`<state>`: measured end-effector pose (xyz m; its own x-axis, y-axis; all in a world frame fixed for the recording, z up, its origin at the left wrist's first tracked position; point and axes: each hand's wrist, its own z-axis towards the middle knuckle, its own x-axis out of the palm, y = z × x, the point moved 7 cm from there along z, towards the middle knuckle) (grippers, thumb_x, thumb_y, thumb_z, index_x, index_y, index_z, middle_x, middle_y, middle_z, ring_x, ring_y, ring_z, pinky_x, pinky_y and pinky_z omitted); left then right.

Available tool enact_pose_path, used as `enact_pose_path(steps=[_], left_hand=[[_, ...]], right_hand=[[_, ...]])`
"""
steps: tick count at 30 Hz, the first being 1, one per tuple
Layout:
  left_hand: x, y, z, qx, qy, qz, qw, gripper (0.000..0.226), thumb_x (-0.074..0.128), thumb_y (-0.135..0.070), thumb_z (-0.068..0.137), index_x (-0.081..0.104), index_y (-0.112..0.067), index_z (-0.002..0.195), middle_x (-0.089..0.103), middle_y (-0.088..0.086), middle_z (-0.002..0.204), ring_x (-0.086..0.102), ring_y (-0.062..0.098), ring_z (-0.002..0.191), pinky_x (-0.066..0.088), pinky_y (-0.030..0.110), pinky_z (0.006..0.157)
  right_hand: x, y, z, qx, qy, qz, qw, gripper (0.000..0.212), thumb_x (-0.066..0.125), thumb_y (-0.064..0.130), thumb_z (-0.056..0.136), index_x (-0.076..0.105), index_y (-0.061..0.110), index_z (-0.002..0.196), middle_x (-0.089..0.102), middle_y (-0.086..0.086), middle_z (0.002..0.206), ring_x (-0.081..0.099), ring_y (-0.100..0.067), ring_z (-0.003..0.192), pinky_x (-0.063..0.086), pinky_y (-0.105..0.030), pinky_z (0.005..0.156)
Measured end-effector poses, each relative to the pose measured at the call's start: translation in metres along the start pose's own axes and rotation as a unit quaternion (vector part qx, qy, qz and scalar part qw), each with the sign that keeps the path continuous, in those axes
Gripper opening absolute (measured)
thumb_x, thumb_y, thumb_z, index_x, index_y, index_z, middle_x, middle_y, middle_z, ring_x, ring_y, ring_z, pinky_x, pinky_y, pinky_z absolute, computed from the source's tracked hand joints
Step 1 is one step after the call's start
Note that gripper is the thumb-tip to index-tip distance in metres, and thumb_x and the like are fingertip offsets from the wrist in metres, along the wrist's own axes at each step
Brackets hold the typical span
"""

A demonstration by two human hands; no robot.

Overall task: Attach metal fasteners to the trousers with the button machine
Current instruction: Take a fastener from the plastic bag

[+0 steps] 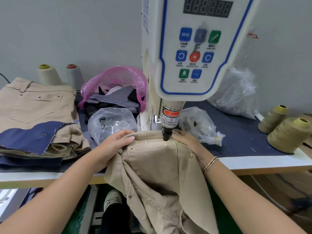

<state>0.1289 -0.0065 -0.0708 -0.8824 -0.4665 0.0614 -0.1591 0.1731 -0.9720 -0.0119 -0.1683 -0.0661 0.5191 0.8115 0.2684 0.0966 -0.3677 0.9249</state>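
Note:
Beige trousers [152, 168] lie under the button machine [187, 53], with the rest of the cloth hanging off the table's front edge. The machine's black punch head [166, 133] stands just above the waistband, and a red laser dot [165, 144] marks the cloth below it. My left hand [116, 142] grips the waistband to the left of the punch, thumb on top. On the right of the punch, my right hand [189, 142] holds the cloth down. Small metal fasteners [131, 149] sit on the trousers near both hands.
A stack of beige trousers [37, 105] with blue cloth pieces lies at the left. Clear bags of metal parts [111, 122] flank the machine, and a pink bag of scraps [116, 88] stands behind. Thread cones [287, 134] stand at the right and back left.

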Motion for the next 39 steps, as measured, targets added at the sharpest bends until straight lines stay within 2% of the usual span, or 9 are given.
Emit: enact_pose_path(steps=[4, 7, 11, 17, 24, 28, 31, 34, 39], left_hand=[[-0.004, 0.002, 0.001, 0.029, -0.030, -0.040, 0.998, 0.013, 0.069, -0.027, 0.072, 0.068, -0.025, 0.085, 0.067, 0.003, 0.078, 0.063, 0.014, 0.068, 0.051, 0.023, 0.061], [-0.006, 0.004, 0.000, 0.049, -0.053, -0.068, 0.995, 0.019, 0.075, -0.018, 0.070, 0.066, -0.022, 0.086, 0.067, 0.001, 0.072, 0.063, 0.013, 0.061, 0.051, 0.020, 0.054], [-0.006, 0.002, -0.002, 0.050, -0.057, -0.087, 0.993, 0.019, 0.071, -0.017, 0.070, 0.063, -0.020, 0.086, 0.065, 0.002, 0.068, 0.061, 0.013, 0.057, 0.050, 0.021, 0.051], [-0.006, 0.003, -0.003, 0.059, -0.051, -0.078, 0.994, 0.022, 0.070, -0.010, 0.069, 0.059, -0.018, 0.085, 0.059, 0.001, 0.063, 0.054, 0.012, 0.053, 0.046, 0.019, 0.047], [-0.007, 0.003, -0.002, 0.057, -0.062, -0.075, 0.994, 0.012, 0.059, -0.007, 0.084, 0.059, -0.018, 0.085, 0.059, 0.002, 0.064, 0.055, 0.013, 0.054, 0.047, 0.020, 0.048], [-0.006, 0.003, -0.002, 0.057, -0.056, -0.081, 0.994, 0.020, 0.070, -0.010, 0.071, 0.059, -0.018, 0.086, 0.059, 0.001, 0.063, 0.055, 0.013, 0.053, 0.046, 0.020, 0.048], [-0.005, 0.002, -0.003, 0.055, -0.053, -0.080, 0.994, 0.020, 0.069, -0.014, 0.069, 0.059, -0.018, 0.086, 0.059, 0.001, 0.064, 0.055, 0.013, 0.054, 0.046, 0.020, 0.048], [-0.005, 0.003, -0.004, 0.054, -0.055, -0.069, 0.995, 0.022, 0.072, -0.011, 0.069, 0.059, -0.018, 0.085, 0.059, 0.001, 0.064, 0.054, 0.013, 0.054, 0.046, 0.020, 0.048], [-0.003, 0.003, -0.004, 0.052, -0.051, -0.044, 0.996, 0.017, 0.067, -0.021, 0.068, 0.063, -0.021, 0.085, 0.062, 0.002, 0.071, 0.058, 0.013, 0.061, 0.047, 0.022, 0.054]], right_hand=[[0.003, -0.007, 0.001, 0.013, 0.021, 0.046, 0.999, 0.029, 0.052, 0.013, 0.094, 0.054, 0.001, 0.121, 0.068, -0.005, 0.092, 0.066, -0.011, 0.080, 0.054, -0.020, 0.069], [0.006, -0.008, 0.003, 0.018, 0.030, 0.053, 0.998, 0.027, 0.051, 0.010, 0.094, 0.054, 0.001, 0.120, 0.068, -0.005, 0.089, 0.066, -0.011, 0.077, 0.054, -0.020, 0.068], [0.008, -0.008, 0.001, 0.012, 0.032, 0.046, 0.998, 0.040, 0.051, 0.008, 0.094, 0.045, -0.007, 0.131, 0.064, -0.009, 0.095, 0.062, -0.014, 0.083, 0.053, -0.022, 0.072], [0.008, -0.011, -0.001, 0.005, 0.046, 0.045, 0.998, 0.039, 0.054, 0.009, 0.092, 0.046, -0.002, 0.129, 0.065, -0.010, 0.099, 0.062, -0.016, 0.086, 0.052, -0.027, 0.078], [0.005, -0.011, 0.003, 0.009, 0.038, 0.035, 0.999, 0.033, 0.054, 0.011, 0.093, 0.052, 0.002, 0.124, 0.067, -0.006, 0.097, 0.064, -0.013, 0.084, 0.053, -0.024, 0.074], [0.005, -0.012, 0.004, 0.014, 0.028, 0.033, 0.999, 0.020, 0.055, 0.012, 0.092, 0.056, 0.007, 0.112, 0.067, -0.005, 0.091, 0.065, -0.011, 0.078, 0.055, -0.023, 0.068], [0.004, -0.011, 0.003, 0.013, 0.030, 0.030, 0.999, 0.024, 0.055, 0.013, 0.093, 0.055, 0.005, 0.115, 0.066, -0.007, 0.094, 0.064, -0.013, 0.081, 0.054, -0.024, 0.071], [0.005, -0.011, 0.001, 0.016, 0.027, 0.031, 0.999, 0.026, 0.055, 0.012, 0.093, 0.055, 0.005, 0.117, 0.066, -0.005, 0.092, 0.065, -0.011, 0.078, 0.054, -0.022, 0.067], [0.006, -0.013, -0.006, 0.016, 0.029, 0.023, 0.999, 0.014, 0.055, 0.010, 0.091, 0.059, 0.010, 0.105, 0.067, -0.005, 0.089, 0.064, -0.012, 0.078, 0.053, -0.025, 0.072]])
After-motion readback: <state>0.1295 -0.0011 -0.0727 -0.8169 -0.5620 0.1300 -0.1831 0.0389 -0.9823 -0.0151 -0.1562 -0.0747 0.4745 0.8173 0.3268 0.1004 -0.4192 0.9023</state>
